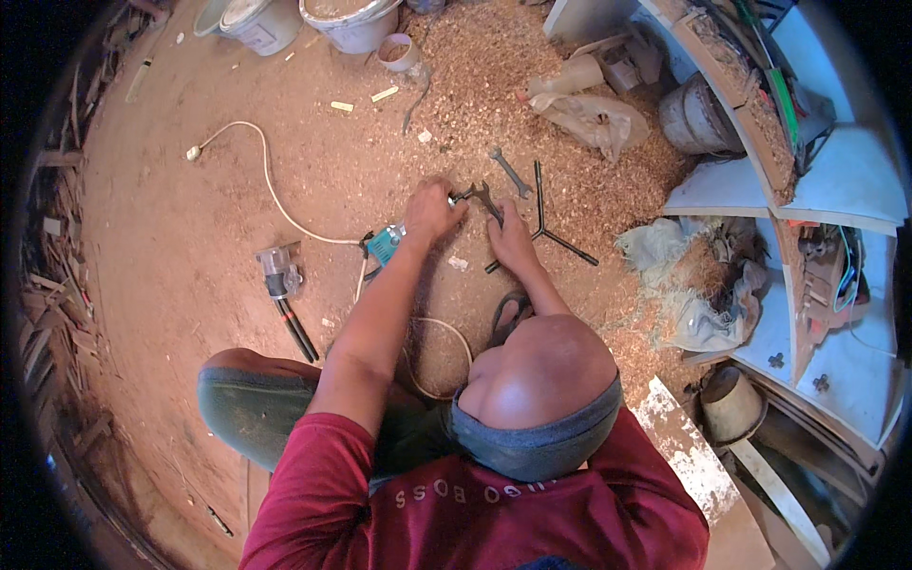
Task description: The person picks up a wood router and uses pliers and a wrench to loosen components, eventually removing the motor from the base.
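A teal corded power tool (pixel 385 244), like a trim router, lies on the dirt floor. My left hand (pixel 432 211) is closed around its front end, which my fingers partly hide. My right hand (pixel 514 236) grips an open-end wrench (pixel 486 198), its jaw close to the metal tip that sticks out past my left fingers. Whether the jaw touches that tip, I cannot tell. Just beyond my right hand lies a second wrench (pixel 512 174). To the right of it is a black three-armed socket wrench (pixel 541 228).
A pale cord (pixel 270 180) curves left to its plug. A clear plastic piece (pixel 275 262) lies by black handles (pixel 296 330). Buckets (pixel 353 27) stand at the far side. Wood shavings (pixel 475 76) spread toward a plastic bag (pixel 598 123) and shelves (pixel 826 180) on the right.
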